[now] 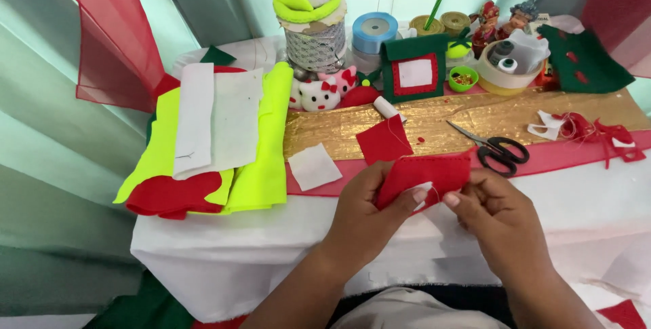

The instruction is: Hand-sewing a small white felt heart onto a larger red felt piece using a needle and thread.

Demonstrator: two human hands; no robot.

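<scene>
Red felt piece (424,174), held above the table's (271,234) near edge: left hand (366,210) pinches its lower left, right hand (498,210) pinches its lower right. Black-handled scissors (495,147) lie just beyond, on the gold cloth (434,119).

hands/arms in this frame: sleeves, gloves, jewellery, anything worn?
Nothing worn that shows. Left hand and right hand are bare: no gloves, rings, watch or bracelets visible. Both forearms are bare down to the frame's bottom edge, no sleeves in view. Nails on the fingers are short and unpainted.
</scene>
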